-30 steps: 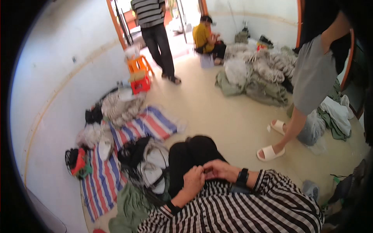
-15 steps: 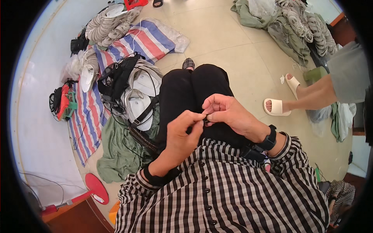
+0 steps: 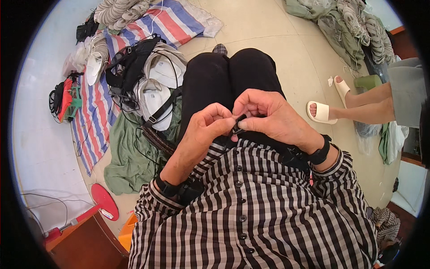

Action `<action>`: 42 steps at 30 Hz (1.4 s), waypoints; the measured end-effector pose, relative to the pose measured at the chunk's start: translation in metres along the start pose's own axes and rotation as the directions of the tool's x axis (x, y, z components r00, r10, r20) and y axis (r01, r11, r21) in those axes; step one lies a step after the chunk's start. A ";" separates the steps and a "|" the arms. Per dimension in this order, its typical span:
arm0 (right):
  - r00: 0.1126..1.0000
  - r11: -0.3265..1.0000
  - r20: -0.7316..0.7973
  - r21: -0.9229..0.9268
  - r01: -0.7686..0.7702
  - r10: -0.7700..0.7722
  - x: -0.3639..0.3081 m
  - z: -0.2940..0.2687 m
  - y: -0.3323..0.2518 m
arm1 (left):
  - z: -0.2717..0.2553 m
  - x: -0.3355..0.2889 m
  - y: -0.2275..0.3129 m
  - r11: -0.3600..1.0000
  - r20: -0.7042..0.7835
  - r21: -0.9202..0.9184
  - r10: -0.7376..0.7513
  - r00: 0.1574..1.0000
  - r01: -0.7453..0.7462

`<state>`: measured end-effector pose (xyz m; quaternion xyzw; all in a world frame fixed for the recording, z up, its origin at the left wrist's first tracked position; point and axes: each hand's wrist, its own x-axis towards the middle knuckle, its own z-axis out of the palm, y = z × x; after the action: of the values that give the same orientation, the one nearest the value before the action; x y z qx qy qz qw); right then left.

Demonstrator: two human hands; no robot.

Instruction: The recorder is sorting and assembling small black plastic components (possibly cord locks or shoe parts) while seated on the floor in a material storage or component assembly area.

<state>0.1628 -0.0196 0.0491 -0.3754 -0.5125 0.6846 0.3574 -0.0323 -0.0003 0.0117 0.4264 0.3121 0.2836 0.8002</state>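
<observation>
Both hands meet above my lap, just in front of my black trousers (image 3: 208,74). A small black piece (image 3: 239,126), possibly with a shiny edge, sits between my fingertips; its exact kind is too small to make out. My right hand (image 3: 280,119) pinches it between thumb and forefinger, the other fingers curled. Thumb and forefinger of my left hand (image 3: 201,127) are pressed together against the piece's left side. Whether a thread or other thin part lies in that left pinch is hidden. Each wrist wears a black strap.
Left of my legs lie white-lined, hat-like pieces (image 3: 154,102) with black straps, beside green cloth (image 3: 127,152) and a striped sheet (image 3: 92,121). A red round base (image 3: 105,201) stands lower left. At right are another person's feet in cream slippers (image 3: 319,112); beige coils (image 3: 351,20) lie beyond.
The view has shifted, so my knees and hands sit higher in the picture. The black piece shows more between my fingers. My hands stay together in a pinch.
</observation>
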 end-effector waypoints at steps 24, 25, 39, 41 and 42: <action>0.776 0.812 -0.357 -0.488 0.320 -0.520 -0.014 0.004 -0.031 | 0.040 -0.001 0.032 0.950 -0.076 -0.039 0.305 0.949 -0.309; 0.777 0.810 -0.343 -0.479 0.340 -0.529 -0.014 0.005 -0.035 | 0.044 0.000 0.034 0.952 -0.076 -0.018 0.304 0.950 -0.306; 0.868 0.923 -0.340 -0.002 0.384 -0.362 -0.019 -0.003 -0.064 | 0.082 0.009 0.061 0.941 -0.011 -0.238 0.244 0.970 -0.239; 0.832 0.907 -0.380 -0.047 0.419 -0.405 -0.018 -0.003 -0.063 | 0.086 0.007 0.064 0.942 -0.055 -0.230 0.240 0.969 -0.246; 0.831 0.906 -0.379 -0.050 0.420 -0.407 -0.018 -0.002 -0.063 | 0.086 0.007 0.064 0.941 -0.054 -0.230 0.243 0.969 -0.249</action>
<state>0.1794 -0.0208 0.1126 -0.3748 -0.4899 0.5141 0.5960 0.0236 -0.0084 0.1030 0.3606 0.2307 0.4215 0.7994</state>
